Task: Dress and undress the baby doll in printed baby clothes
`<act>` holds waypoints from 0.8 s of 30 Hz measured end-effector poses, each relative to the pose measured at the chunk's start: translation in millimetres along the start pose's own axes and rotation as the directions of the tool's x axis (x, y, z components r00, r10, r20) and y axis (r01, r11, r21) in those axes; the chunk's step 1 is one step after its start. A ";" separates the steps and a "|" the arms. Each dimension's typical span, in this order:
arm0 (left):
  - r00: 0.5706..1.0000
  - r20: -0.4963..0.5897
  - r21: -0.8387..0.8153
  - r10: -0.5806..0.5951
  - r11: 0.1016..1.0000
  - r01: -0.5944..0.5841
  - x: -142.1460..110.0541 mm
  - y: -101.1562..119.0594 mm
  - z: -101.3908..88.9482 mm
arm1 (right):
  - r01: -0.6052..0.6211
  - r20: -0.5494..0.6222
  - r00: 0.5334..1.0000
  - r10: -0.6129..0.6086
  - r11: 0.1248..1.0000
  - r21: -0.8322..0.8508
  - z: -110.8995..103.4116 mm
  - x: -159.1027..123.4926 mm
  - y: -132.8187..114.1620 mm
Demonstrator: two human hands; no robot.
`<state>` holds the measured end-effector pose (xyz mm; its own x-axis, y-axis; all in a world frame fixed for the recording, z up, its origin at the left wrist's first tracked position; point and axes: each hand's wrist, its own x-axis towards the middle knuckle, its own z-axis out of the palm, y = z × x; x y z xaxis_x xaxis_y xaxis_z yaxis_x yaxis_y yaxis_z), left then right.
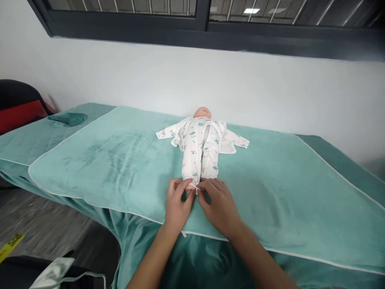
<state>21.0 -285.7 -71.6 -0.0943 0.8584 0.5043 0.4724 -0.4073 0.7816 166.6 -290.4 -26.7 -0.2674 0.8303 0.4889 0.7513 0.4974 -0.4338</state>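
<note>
A baby doll (202,112) lies on its back on a teal blanket (120,168), head towards the wall. It wears a white printed romper (201,148), open down the front with the sleeves spread out. Both my hands meet at the romper's leg cuffs, near the blanket's front edge. My left hand (177,202) pinches the left cuff with fingers closed. My right hand (219,204) pinches the cuff edge beside it, fingers pressed together. The doll's feet are hidden by my fingers.
The blanket covers a long padded table (337,156) that stands against a white wall under a dark window frame. A face hole (68,119) dents the table's left end. A red and black chair (18,106) stands far left. White cloth (52,273) lies on the floor.
</note>
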 end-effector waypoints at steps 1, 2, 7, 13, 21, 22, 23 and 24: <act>0.999 -0.016 -0.023 -0.040 0.999 0.039 -0.2 0.9 -0.2 | 0.010 -0.012 1.000 -0.009 1.000 0.013 -0.1 -2.2 -4.4; 0.996 -0.028 -0.048 -0.089 0.995 0.087 -0.2 1.2 -0.2 | 0.020 -0.021 1.000 -0.020 1.000 0.020 0.5 -4.1 -7.8; 0.963 -0.064 -0.092 -0.263 0.962 0.256 -4.0 -3.8 -1.9 | 0.089 -0.053 0.995 -0.084 0.990 0.105 0.9 -13.3 5.4; 0.995 -0.026 0.204 0.093 0.975 -0.086 -15.7 10.7 -0.8 | -0.214 -0.163 0.960 0.229 0.971 0.102 0.1 -22.8 63.7; 0.886 0.424 0.477 0.189 0.785 -0.396 17.8 42.3 16.6 | -0.150 -0.039 0.988 0.152 0.987 0.056 10.0 -7.2 73.0; 0.881 0.435 0.490 0.185 0.772 -0.404 22.6 43.7 17.3 | -0.146 -0.044 0.988 0.151 0.983 0.116 9.2 -6.8 73.0; 0.875 0.445 0.493 0.190 0.764 -0.416 26.5 45.0 17.7 | -0.138 -0.049 0.988 0.149 0.974 0.177 7.6 -7.4 73.0; 0.869 0.454 0.488 0.199 0.760 -0.429 29.3 46.2 17.9 | -0.126 -0.057 0.988 0.143 0.964 0.234 5.3 -8.8 72.8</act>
<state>55.7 -273.8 -27.3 0.4096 0.8064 0.4266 0.8273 -0.5254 0.1988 220.4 -260.1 -66.5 -0.1227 0.8772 0.4642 0.6170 0.4338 -0.6566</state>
